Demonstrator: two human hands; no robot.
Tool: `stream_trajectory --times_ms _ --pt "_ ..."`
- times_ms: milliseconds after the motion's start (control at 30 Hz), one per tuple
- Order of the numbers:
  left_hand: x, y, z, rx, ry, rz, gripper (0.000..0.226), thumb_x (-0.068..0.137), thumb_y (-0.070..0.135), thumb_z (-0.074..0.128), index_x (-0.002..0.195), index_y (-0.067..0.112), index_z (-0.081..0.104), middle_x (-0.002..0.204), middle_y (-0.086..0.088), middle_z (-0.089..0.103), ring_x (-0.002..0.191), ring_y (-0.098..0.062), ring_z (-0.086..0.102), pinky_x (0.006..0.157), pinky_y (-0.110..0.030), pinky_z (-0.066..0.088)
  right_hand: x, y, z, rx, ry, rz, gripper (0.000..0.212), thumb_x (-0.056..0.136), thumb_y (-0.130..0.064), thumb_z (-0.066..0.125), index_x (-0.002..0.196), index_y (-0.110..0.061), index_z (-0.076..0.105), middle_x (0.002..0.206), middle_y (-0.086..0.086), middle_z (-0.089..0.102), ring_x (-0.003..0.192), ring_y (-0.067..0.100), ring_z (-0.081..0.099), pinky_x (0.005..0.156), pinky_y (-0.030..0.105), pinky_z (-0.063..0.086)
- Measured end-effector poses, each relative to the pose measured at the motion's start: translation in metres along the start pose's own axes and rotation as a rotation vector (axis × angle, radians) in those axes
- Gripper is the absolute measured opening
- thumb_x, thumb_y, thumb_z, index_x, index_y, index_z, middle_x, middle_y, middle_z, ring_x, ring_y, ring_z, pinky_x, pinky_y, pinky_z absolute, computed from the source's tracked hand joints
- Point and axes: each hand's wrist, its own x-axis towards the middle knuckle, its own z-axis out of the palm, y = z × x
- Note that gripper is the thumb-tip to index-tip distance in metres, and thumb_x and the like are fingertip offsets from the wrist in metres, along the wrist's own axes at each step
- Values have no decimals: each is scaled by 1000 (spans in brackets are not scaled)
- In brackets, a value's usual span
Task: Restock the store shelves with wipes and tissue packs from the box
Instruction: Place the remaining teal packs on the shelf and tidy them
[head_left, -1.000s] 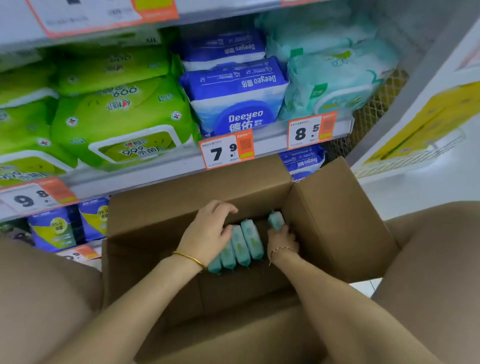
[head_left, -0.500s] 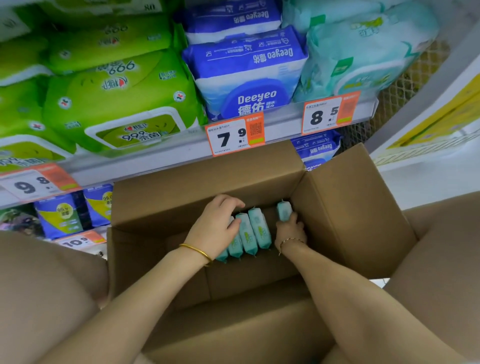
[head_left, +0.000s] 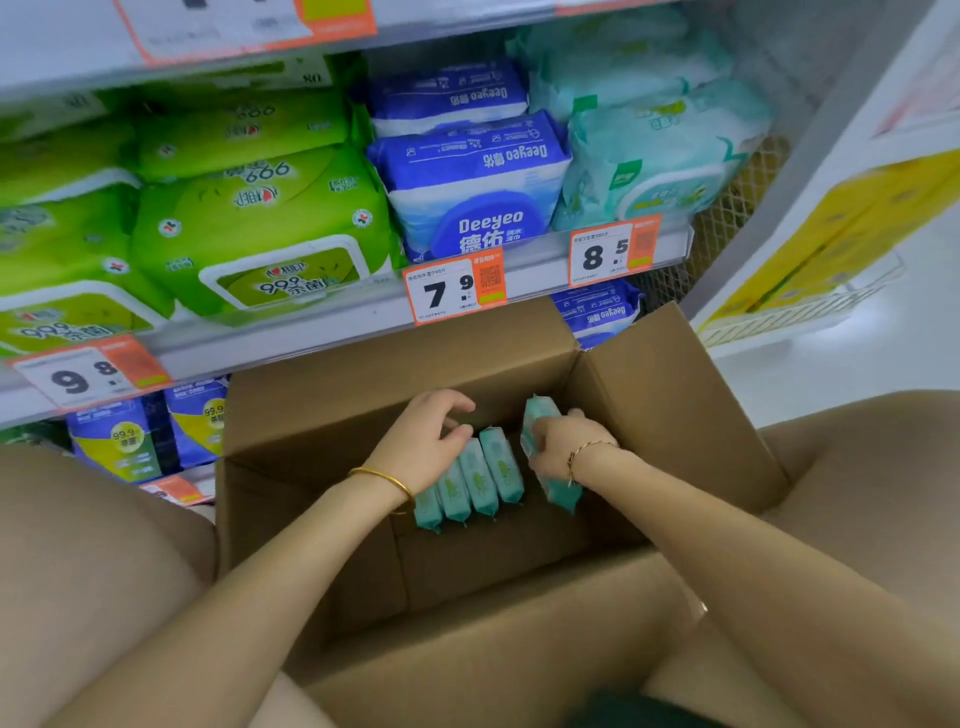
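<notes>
Several shelves of stock fill the upper half of the view. Below them, between the person's knees, stands an open cardboard box, its flaps spread and its far flap near the shelf edge.

On the middle shelf lie stacked green packs at the left, blue packs in the centre and pale packs at the right. On the shelf beneath, blue and yellow packs show left of the box.

Three orange and white tags hang on the shelf rail: 9.8, 7.9 and 8.5.

Both hands reach down into the box. The left hand lies over the left end of a row of teal packs, its fingers bent and its thumb at their tops; whether it grips them I cannot tell. The row stands on edge, the packs touching side by side, against the box's inner wall.

The right hand grips a single pack, fingers curled round it. That pack is tilted and sits just right of the row, apart from it, inside the box.

A gold bangle circles the left wrist, and a thin chain the right.
</notes>
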Motion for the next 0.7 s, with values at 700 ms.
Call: stream_trajectory --times_ms 700 --pt "-51 102 -68 -183 -21 204 96 63 43 81 141 24 27 131 13 36 121 -2 37 97 -19 34 -145 -13 -146 1095 -44 -395 17 93 -23 55 109 -18 52 114 14 63 88 26 68 76 35 59"
